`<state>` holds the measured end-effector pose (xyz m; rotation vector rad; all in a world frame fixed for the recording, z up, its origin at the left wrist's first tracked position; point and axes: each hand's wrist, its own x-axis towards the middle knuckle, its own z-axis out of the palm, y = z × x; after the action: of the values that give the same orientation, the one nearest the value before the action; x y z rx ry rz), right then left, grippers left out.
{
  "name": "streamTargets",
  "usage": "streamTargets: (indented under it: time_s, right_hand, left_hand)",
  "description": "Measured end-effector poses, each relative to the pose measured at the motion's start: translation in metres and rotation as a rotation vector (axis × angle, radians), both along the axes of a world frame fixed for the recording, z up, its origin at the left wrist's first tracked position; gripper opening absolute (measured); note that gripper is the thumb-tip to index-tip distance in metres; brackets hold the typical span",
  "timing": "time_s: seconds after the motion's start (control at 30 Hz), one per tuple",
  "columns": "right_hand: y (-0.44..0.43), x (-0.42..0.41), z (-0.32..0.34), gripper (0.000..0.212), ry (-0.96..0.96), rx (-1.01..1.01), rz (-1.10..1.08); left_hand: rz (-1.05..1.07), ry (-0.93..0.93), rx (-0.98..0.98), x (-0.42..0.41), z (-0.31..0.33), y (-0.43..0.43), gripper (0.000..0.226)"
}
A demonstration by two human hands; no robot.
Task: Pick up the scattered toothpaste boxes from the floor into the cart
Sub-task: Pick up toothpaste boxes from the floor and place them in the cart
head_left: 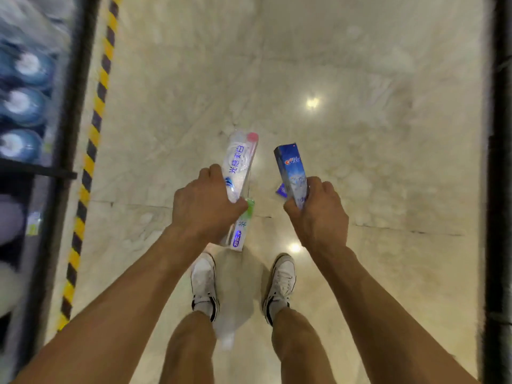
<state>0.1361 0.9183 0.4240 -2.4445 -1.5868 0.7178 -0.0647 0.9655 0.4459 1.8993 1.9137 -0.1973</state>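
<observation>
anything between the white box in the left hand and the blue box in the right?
Head view: mostly bare marble floor between white box and blue box, plus a small blue piece peeking out beside the blue box; too small to identify.

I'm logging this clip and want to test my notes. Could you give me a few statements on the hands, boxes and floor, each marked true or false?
1. The right hand grips a blue box. True.
2. The left hand holds nothing. False: it grips a white box with a pink end.
3. The cart stands between the person's feet. False: no cart is in view.
4. Yellow-and-black striped tape runs along the floor on the person's left. True.
5. The person is barefoot. False: the person wears white shoes.
</observation>
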Motion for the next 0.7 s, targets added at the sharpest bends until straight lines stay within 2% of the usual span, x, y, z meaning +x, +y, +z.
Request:
streamTargets:
  time_s: [0.13, 0.27, 0.5, 0.7]
  right_hand:
    - [0.009, 0.007, 0.162, 0.035, -0.025, 0.038, 0.041]
    - [0.004, 0.01, 0.292, 0.036, -0.043, 0.043, 0.069]
    - [-0.01, 0.025, 0.46, 0.031, -0.052, 0.068, -0.127]
    - [-0.044, 0.047, 0.571, 0.037, -0.118, 0.17, -0.356]
  left_hand:
    - [-0.049, 0.014, 0.114, 0.009, 0.169, 0.015, 0.053]
    - [-0.077, 0.002, 0.129, 0.013, 0.297, 0.016, 0.061]
    - [-0.294, 0.003, 0.123, 0.023, 0.45, 0.016, 0.074]
    - [-0.553, -0.031, 0.261, 0.055, 0.566, 0.028, 0.065]
